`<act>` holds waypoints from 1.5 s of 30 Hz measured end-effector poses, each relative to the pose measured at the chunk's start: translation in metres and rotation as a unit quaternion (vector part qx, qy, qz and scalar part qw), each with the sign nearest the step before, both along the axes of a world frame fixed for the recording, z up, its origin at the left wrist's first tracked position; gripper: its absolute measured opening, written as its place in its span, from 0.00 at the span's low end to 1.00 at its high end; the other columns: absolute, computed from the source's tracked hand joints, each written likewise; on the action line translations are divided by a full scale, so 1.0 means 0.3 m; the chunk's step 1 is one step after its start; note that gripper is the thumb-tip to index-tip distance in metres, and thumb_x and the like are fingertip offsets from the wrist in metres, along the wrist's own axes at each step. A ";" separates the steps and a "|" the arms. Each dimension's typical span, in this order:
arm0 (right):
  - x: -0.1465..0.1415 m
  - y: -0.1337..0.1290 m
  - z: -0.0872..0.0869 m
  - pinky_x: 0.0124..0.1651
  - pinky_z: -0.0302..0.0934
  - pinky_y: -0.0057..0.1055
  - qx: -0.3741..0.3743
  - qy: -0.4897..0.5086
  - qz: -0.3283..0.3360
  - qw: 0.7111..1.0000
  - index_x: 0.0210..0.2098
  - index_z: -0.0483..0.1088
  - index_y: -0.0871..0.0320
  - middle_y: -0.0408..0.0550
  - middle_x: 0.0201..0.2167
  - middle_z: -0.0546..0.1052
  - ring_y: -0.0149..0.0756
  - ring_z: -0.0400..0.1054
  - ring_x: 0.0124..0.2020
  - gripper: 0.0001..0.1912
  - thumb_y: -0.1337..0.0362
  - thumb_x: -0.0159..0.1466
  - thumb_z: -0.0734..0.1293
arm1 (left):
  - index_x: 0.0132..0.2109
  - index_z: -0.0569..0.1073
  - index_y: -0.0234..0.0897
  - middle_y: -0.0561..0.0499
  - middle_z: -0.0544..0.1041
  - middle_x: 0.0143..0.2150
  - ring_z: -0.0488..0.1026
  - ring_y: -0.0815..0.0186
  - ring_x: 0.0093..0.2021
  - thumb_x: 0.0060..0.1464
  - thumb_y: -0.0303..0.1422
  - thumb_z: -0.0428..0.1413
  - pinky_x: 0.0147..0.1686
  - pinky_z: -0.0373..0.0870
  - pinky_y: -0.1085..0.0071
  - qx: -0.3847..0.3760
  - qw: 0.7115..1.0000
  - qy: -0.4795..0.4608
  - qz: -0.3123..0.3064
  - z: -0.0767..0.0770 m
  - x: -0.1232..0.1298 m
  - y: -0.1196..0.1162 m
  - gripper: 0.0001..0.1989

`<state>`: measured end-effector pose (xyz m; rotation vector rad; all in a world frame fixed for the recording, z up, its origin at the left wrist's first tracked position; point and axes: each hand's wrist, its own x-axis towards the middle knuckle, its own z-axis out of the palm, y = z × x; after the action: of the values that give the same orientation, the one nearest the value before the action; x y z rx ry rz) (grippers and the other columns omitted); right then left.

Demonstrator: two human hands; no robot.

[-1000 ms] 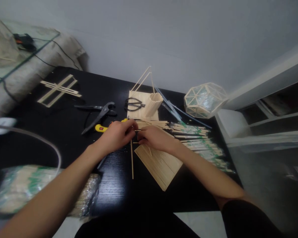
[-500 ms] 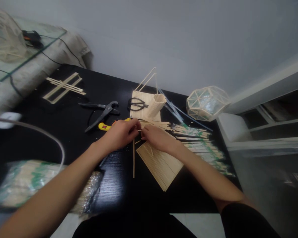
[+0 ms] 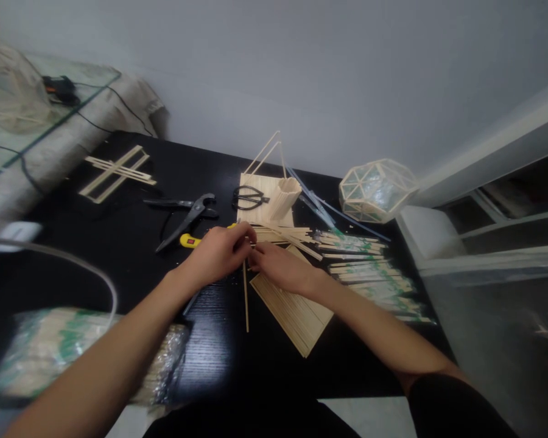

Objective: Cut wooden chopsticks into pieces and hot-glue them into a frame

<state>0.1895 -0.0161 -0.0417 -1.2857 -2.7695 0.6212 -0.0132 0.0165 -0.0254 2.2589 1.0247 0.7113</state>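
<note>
My left hand (image 3: 224, 248) and my right hand (image 3: 281, 264) meet at the middle of the black table, fingers pinched together. A small pale piece shows between the fingertips, too small to make out. Below them a thin wooden stick (image 3: 246, 301) points toward me. Under and beside my right hand lies a flat panel of joined sticks (image 3: 301, 313). A yellow-handled knife (image 3: 189, 241) is left of my left hand. Loose sticks (image 3: 296, 234) lie just beyond the hands, in front of a stick-built base (image 3: 253, 210) bearing a hollow tube (image 3: 284, 199).
Black scissors (image 3: 251, 196) rest on the base; pliers (image 3: 194, 213) lie left of it. Bundled sticks (image 3: 374, 274) and a faceted stick frame (image 3: 378, 190) are at right. Crossed stick frames (image 3: 117, 173) lie back left, a wrapped pack (image 3: 50, 347) front left. A cable (image 3: 73, 258) arches nearby.
My right hand has shifted slightly left and down, closer to my left hand. The view has tilted a little, so the table appears slightly lower.
</note>
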 end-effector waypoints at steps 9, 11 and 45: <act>0.030 0.002 0.032 0.51 0.64 0.42 0.101 -0.018 -0.006 0.995 0.46 0.71 0.61 0.58 0.44 0.78 0.46 0.70 0.45 0.11 0.75 0.74 0.57 | 0.40 0.75 0.37 0.58 0.72 0.24 0.66 0.71 0.22 0.60 0.27 0.52 0.26 0.59 0.76 -0.001 1.000 -0.017 -0.005 0.013 -0.001 0.004 0.07; 0.136 0.043 0.087 0.46 0.62 0.38 0.096 -0.016 -0.107 0.989 0.43 0.70 0.60 0.56 0.42 0.78 0.43 0.70 0.41 0.10 0.74 0.73 0.58 | 0.40 0.74 0.37 0.58 0.71 0.23 0.66 0.71 0.22 0.60 0.28 0.52 0.26 0.59 0.76 -0.001 1.000 -0.024 -0.003 0.015 -0.002 0.006 0.07; 0.065 -0.219 -0.006 0.48 0.73 0.40 0.176 0.215 -0.181 0.943 0.47 0.76 0.59 0.55 0.43 0.78 0.42 0.76 0.42 0.10 0.71 0.74 0.62 | 0.45 0.72 0.38 0.60 0.68 0.24 0.66 0.71 0.22 0.66 0.34 0.52 0.27 0.59 0.75 -0.033 0.999 0.001 0.019 0.010 0.006 -0.007 0.06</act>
<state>0.2091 -0.0818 -0.0436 -1.3323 -2.1002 0.3117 -0.0114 0.0144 -0.0222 2.1893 1.0798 0.6816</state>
